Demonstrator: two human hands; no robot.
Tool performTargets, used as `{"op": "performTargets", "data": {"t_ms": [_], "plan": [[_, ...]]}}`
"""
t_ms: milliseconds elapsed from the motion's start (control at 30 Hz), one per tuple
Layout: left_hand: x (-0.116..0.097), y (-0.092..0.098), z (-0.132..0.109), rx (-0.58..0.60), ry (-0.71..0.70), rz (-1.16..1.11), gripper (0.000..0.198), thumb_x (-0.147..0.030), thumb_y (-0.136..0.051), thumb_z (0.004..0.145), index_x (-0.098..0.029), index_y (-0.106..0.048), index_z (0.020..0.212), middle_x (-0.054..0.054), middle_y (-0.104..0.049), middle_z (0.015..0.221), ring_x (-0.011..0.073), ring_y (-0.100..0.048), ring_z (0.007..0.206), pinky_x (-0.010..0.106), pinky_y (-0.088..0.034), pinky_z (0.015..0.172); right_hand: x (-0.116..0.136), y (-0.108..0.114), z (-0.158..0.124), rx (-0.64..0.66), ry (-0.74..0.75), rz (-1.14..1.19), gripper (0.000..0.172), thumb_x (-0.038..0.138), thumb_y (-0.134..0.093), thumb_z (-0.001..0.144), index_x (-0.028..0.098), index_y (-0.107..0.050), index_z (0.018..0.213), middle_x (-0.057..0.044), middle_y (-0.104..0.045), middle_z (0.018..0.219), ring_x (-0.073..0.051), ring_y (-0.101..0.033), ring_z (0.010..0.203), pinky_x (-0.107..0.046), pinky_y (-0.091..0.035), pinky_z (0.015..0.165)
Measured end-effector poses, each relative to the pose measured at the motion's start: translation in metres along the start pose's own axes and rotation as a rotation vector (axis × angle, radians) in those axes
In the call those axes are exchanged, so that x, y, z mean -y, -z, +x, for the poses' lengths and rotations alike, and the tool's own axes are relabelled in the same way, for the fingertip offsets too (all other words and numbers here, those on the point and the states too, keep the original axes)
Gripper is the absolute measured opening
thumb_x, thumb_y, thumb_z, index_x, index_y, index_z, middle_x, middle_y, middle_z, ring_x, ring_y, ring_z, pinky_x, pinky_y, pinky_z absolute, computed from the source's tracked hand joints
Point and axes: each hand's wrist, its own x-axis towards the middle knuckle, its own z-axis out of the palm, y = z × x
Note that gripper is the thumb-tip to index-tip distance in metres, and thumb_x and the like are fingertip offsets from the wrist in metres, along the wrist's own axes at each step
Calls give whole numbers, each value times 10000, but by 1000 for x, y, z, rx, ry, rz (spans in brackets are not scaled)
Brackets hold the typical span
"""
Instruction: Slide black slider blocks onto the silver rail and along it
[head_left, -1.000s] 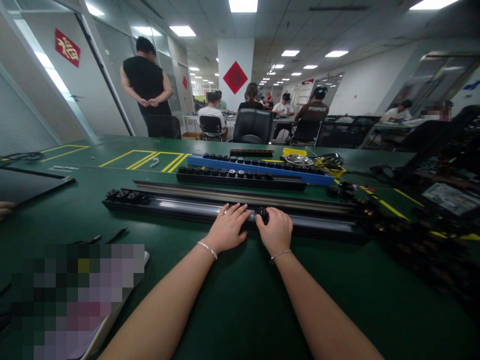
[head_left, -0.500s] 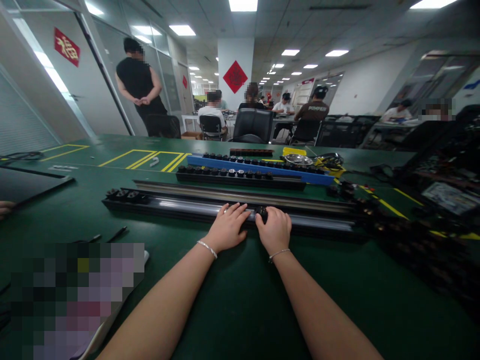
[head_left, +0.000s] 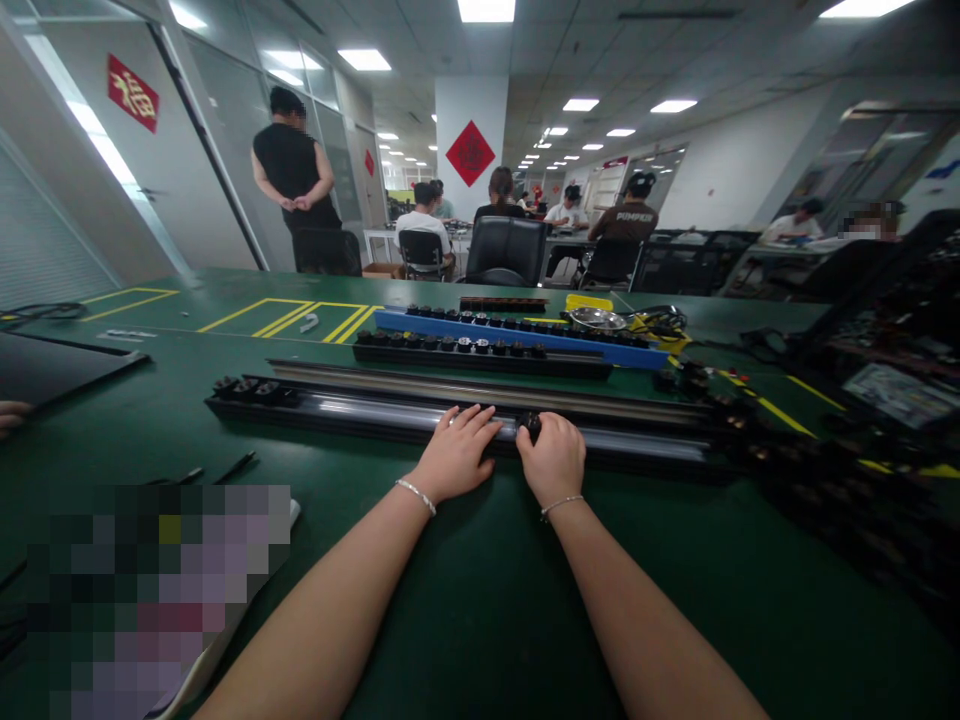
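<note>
A long black rail (head_left: 360, 412) with a shiny metal channel lies across the green table (head_left: 480, 590) in front of me. My left hand (head_left: 456, 455) rests flat on the rail, fingers stretched out and slightly spread. Right beside it, my right hand (head_left: 553, 458) is curled, its fingertips pinched on a small black knob-like part (head_left: 531, 425) sitting on the rail. A few similar black parts (head_left: 247, 389) sit at the rail's left end. Both wrists wear thin bracelets.
Behind the rail lie a black strip (head_left: 480, 352) and a blue strip (head_left: 517, 334) lined with black parts, plus a metal bowl (head_left: 596, 320). Loose black parts (head_left: 810, 470) are heaped at the right. Thin black tools (head_left: 225, 470) lie at left. People sit and stand beyond.
My hands have hardly moved on the rail. The standing person in black at the back left has shifted a little.
</note>
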Motion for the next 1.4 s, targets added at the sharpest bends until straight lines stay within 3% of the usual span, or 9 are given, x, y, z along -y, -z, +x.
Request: {"op": "performTargets", "data": {"t_ms": [533, 1400], "plan": [[1, -3, 0, -10, -13, 54, 534, -334, -558, 777, -244, -461, 1294, 57, -395, 1446, 250, -334, 1323, 465, -220, 1094, -12, 1, 1, -81, 8, -47, 335, 297, -465, 798, 92, -613, 1018, -148, -636, 1036, -255, -523, 1005, -371, -331, 944], [1, -1, 0, -5, -14, 64, 531, -360, -556, 780, -245, -462, 1290, 59, -393, 1447, 250, -335, 1326, 466, -236, 1088, -17, 9, 4, -21, -68, -81, 350, 310, -472, 801, 86, -610, 1033, -159, -620, 1057, -263, -511, 1017, -360, -361, 898]]}}
